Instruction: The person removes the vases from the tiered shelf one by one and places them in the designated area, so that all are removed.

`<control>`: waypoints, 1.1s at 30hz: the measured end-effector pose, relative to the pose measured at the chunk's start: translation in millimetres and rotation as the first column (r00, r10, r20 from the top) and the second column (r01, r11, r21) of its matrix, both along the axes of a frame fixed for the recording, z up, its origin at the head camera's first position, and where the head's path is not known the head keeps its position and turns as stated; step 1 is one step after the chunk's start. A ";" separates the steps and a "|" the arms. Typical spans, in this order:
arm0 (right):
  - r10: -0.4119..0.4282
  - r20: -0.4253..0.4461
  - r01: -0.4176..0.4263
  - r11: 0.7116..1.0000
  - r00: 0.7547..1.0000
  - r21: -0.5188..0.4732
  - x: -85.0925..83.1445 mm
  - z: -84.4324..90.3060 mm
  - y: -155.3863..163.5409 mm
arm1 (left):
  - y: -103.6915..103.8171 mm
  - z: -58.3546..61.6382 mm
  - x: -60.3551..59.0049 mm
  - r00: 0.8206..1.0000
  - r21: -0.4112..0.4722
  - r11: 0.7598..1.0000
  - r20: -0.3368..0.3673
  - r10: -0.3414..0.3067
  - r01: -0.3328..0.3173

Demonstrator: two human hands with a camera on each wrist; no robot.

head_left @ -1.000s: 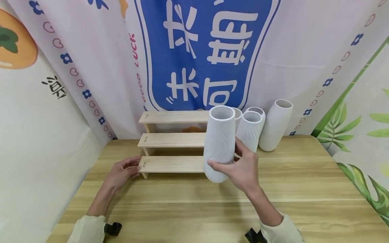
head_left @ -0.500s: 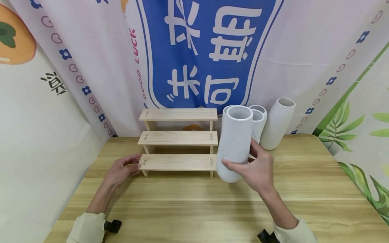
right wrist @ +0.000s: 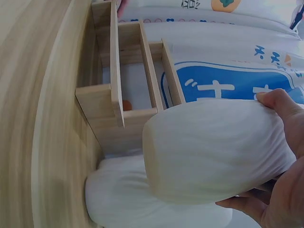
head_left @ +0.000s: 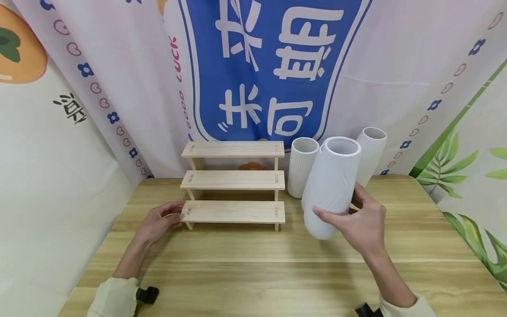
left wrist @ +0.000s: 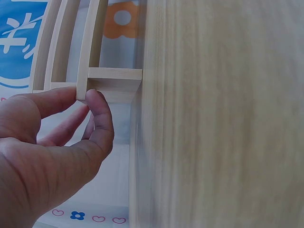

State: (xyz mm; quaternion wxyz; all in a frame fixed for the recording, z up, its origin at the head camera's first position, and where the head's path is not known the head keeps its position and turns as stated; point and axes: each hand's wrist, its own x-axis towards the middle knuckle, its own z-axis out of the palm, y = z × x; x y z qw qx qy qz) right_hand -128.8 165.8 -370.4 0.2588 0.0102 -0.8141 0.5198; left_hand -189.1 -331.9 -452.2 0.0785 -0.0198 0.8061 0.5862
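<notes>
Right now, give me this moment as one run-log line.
right hand: holds white vase tilted, off table | left hand: pinches stepped shelf corner | ribbed vase: standing behind

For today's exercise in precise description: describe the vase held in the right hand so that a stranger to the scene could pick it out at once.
Start at the three-step wooden shelf on the table; white vases cluster to its right. The held vase is the nearest, gripped low by the right hand. Unlike the upright ribbed vase and smooth vase behind, it is lifted and tilted.
</notes>
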 end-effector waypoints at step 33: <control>-0.216 0.119 0.216 0.976 0.969 0.013 6.4 -8.8 88.9 | 0.4 -0.4 0.9 1.000 0.003 1.000 0.015 0.008 -0.008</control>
